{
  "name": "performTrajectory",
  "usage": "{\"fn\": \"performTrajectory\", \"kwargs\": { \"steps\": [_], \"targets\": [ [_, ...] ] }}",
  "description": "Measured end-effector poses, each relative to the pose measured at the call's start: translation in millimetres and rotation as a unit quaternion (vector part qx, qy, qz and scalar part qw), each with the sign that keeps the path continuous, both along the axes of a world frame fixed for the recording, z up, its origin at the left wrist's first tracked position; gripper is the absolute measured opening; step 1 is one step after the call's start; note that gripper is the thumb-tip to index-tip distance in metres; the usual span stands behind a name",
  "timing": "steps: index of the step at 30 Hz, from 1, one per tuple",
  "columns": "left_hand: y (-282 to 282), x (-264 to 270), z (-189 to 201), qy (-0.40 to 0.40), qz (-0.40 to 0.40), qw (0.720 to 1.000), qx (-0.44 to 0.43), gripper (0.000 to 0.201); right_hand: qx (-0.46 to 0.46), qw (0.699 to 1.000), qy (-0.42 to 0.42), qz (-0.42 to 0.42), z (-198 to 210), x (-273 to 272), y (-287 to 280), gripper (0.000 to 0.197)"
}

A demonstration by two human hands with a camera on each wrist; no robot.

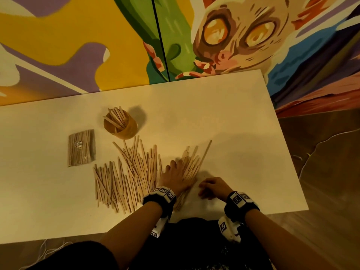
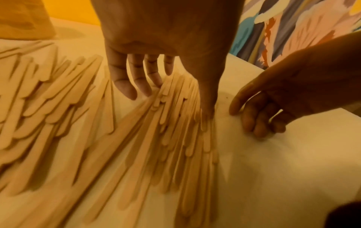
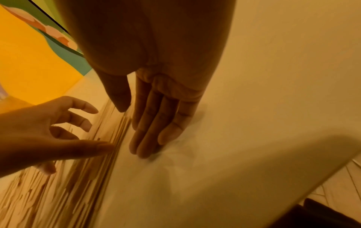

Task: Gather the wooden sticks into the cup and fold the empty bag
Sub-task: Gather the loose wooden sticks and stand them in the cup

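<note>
my left hand (image 1: 175, 175) lies spread on a fan of wooden sticks (image 1: 191, 164) near the counter's (image 1: 243, 117) front edge; my right hand (image 1: 212, 188), fingers together, rests beside it, holding nothing. light, stiff, slippery sticks: i'd squeeze the bundle's middle. cup (image 1: 120, 123) sits toward the back edge.

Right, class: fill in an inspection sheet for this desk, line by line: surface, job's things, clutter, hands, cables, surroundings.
Surface: white table.
Job's things: cup partly filled with sticks; loose sticks spread in front of it; bag left of the cup looks full of sticks, not empty.
Clutter: nothing seen.
Hands: left hand flat on a stick bundle; right hand open, fingers on the table.
Cables: white cord on the floor.
Surroundings: painted mural, wood floor.
</note>
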State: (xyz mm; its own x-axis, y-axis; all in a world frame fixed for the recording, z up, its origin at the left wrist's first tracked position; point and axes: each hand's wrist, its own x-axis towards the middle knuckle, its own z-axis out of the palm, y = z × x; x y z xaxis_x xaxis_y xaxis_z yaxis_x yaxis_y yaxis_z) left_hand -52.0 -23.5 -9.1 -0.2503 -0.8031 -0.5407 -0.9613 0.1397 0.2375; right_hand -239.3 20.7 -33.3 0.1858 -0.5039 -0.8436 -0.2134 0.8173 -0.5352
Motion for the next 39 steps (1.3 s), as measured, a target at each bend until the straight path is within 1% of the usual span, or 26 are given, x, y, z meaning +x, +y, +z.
{"fn": "performTrajectory", "kwargs": {
  "steps": [3,7,9,13,18,19,21,22,23,25,26,28,32,34,36,37,39],
  "targets": [
    [-3,-3,-1,-0.009,0.002,1.0,0.011,0.094,0.009,1.0,-0.009,-0.008,-1,-2,0,0.018],
    [-11,-4,5,-0.017,0.008,0.999,0.037,0.064,0.012,1.0,-0.016,-0.014,1,-2,0,0.017],
    [-15,-4,6,-0.014,0.01,0.999,0.047,0.053,0.013,1.0,-0.018,-0.014,2,-2,0,0.017],
    [-20,-1,6,0.002,0.02,0.998,0.063,0.047,0.02,0.999,-0.019,-0.021,4,-3,0,0.017],
    [-30,12,4,0.068,0.078,0.989,0.106,0.038,0.031,0.999,-0.007,-0.017,6,-3,-2,0.018],
    [-32,17,5,0.075,0.09,0.986,0.115,0.038,0.033,0.999,-0.003,-0.012,6,-3,-4,0.018],
    [-36,25,8,0.103,0.127,0.978,0.132,0.048,0.033,0.999,0.004,-0.007,8,-4,-7,0.018],
    [-38,31,12,0.12,0.151,0.972,0.134,0.049,0.032,0.999,0.008,-0.004,9,-4,-10,0.017],
    [-40,36,15,0.136,0.175,0.966,0.132,0.045,0.029,0.999,0.012,-0.004,11,-4,-13,0.017],
    [-44,47,19,0.177,0.225,0.951,0.121,0.027,0.02,1.0,0.014,-0.005,16,-4,-19,0.017],
    [-45,52,22,0.197,0.251,0.94,0.117,0.023,0.013,1.0,0.014,-0.005,19,-4,-22,0.018],
    [-45,63,27,0.237,0.3,0.916,0.116,0.021,0.002,1.0,0.015,-0.002,24,-2,-28,0.021],
    [-44,80,44,0.353,0.393,0.839,0.13,0.014,-0.012,1.0,0.013,0.004,30,8,-40,0.02],
    [-40,83,54,0.403,0.419,0.8,0.147,0.013,-0.02,1.0,0.012,0.011,34,16,-46,0.02],
    [-34,84,62,0.444,0.432,0.765,0.178,0.017,-0.038,0.999,0.012,0.015,42,25,-54,0.022],
    [-31,85,63,0.458,0.434,0.751,0.196,0.018,-0.051,0.999,0.012,0.013,46,31,-58,0.022],
    [-23,85,61,0.468,0.421,0.741,0.234,0.016,-0.079,0.997,0.004,-0.01,54,40,-68,0.023]
  ]
}}
